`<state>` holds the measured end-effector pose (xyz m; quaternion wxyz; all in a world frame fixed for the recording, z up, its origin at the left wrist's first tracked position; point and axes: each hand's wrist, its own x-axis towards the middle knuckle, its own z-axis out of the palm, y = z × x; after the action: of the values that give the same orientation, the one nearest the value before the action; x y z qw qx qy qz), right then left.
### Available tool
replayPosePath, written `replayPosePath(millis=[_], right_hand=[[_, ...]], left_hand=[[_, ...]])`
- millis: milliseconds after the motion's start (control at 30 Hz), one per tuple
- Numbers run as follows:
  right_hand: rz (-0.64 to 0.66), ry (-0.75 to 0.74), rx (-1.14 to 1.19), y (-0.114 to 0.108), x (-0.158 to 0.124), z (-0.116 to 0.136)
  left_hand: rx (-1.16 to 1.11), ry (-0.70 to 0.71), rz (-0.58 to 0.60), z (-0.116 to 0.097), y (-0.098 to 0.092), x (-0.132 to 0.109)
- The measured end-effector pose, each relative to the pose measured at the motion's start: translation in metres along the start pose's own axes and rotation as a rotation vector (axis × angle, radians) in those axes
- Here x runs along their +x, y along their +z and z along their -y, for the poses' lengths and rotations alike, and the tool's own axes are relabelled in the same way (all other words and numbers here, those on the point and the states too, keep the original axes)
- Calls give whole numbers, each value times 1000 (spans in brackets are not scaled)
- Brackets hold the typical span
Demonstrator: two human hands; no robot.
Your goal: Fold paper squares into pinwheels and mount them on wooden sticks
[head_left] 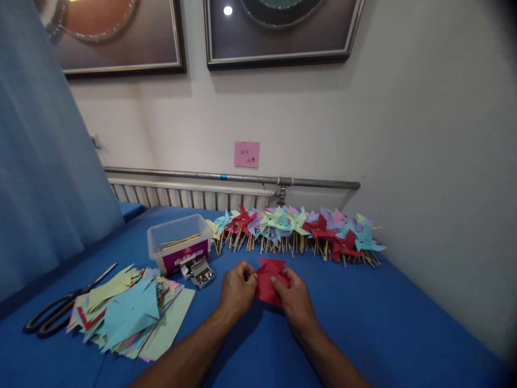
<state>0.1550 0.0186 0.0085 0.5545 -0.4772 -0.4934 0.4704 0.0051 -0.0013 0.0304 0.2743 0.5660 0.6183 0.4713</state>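
Observation:
A red paper piece, cut and partly folded with pointed flaps, is held between both hands above the blue tabletop. My left hand is closed, its thumb and fingertips pinching the paper's left edge. My right hand grips the other side, with the thumb lying on top and the fingers behind the sheet. Just left of my hands, a small open box of metal pushpins rests on the cloth. Whatever lies between the left fingertips besides paper is hidden.
Behind my hands lies a row of finished paper pinwheels on sticks. A clear plastic tub holds thin sticks. To the left are a pile of cut coloured paper and black-handled scissors. A radiator and wall stand behind.

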Motion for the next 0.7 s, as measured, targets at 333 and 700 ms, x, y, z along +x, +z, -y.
replayPosePath(millis=[333, 700], right_hand=[[68, 17, 66, 2, -5, 2], [-3, 51, 99, 4, -5, 5]], left_hand=[[484, 493, -8, 5, -1, -10], [573, 586, 23, 1, -3, -13]])
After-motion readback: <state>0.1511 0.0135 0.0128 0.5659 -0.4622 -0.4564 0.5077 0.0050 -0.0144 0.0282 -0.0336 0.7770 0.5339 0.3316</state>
